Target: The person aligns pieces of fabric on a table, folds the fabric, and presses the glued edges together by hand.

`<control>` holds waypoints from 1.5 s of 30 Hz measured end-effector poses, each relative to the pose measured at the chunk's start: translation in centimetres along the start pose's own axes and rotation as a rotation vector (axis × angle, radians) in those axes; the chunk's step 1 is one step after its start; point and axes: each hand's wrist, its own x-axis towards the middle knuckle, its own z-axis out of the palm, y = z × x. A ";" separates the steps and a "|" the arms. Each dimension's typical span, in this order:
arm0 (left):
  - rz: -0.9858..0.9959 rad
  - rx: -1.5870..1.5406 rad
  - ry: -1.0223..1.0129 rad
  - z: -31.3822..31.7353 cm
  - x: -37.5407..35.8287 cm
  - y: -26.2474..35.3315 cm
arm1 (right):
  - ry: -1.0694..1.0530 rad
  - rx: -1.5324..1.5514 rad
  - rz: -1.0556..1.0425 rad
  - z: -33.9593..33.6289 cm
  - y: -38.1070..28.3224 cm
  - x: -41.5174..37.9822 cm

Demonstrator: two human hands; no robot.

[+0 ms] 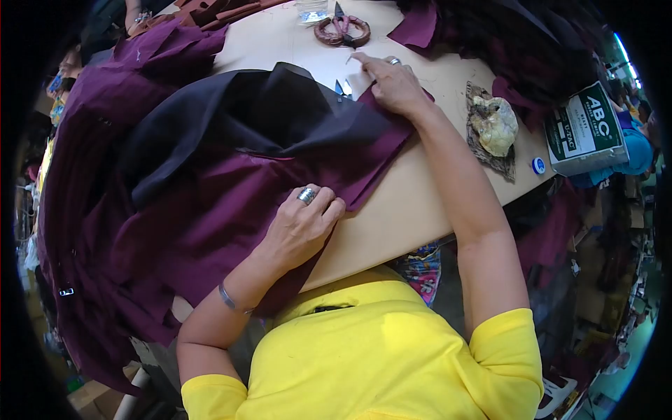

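Observation:
A large maroon garment piece [217, 231] with a black lining [259, 112] spreads over the table and hangs off its left and front edges. My left hand [304, 220], with a ring on one finger, is closed on the maroon cloth near its front edge. At the far corner of the cloth is my right hand [393, 82], its fingers bent and the fingertips together beyond the edge, over the table. What those fingertips hold, I cannot tell. Small metal blades [342, 89] poke out by the lining, left of my right hand. Scissors with wrapped handles [341, 31] lie just beyond it.
On the tabletop [399, 203], a yellowish lump [494, 126] sits on a dark patterned piece at right. Near it are a small blue cap [538, 165] and a green-and-white ABC box [588, 129]. A clear container [311, 10] and more dark cloth [518, 49] lie at the back.

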 end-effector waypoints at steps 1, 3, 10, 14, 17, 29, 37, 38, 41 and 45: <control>-0.009 -0.002 -0.044 -0.4 -0.4 -0.1 | -0.030 0.038 0.015 -0.4 -0.2 0.4; -0.080 -0.055 -0.088 -1.2 -1.1 -0.4 | -0.073 0.038 0.056 -1.4 -1.1 -0.6; -0.114 -0.564 -0.378 -3.9 0.6 -0.3 | -0.067 0.179 0.031 -4.8 -1.9 -5.4; 0.044 -0.770 -0.077 -3.0 4.7 0.3 | -0.007 0.358 0.068 -7.9 -4.6 -7.0; -0.101 -0.555 0.201 -0.4 7.5 -1.0 | 0.038 0.501 0.040 -10.5 -6.7 -7.7; -0.299 0.040 -0.350 -6.1 0.9 -4.0 | -0.095 0.423 0.072 -11.9 -7.6 -7.1; -0.459 0.130 -0.249 -7.6 -2.7 -3.2 | -0.030 0.206 -0.086 -1.4 -8.4 -4.9; -0.421 0.189 -0.176 -7.3 -2.6 -3.0 | -0.034 0.142 -0.050 -2.1 -8.0 -5.2; -0.308 0.214 -0.094 -5.5 -2.1 -3.0 | -0.019 0.123 -0.026 -3.8 -5.7 -6.3; -0.363 0.101 -0.226 -6.0 -2.4 -3.5 | -0.302 0.328 -0.004 -9.5 -6.8 -5.8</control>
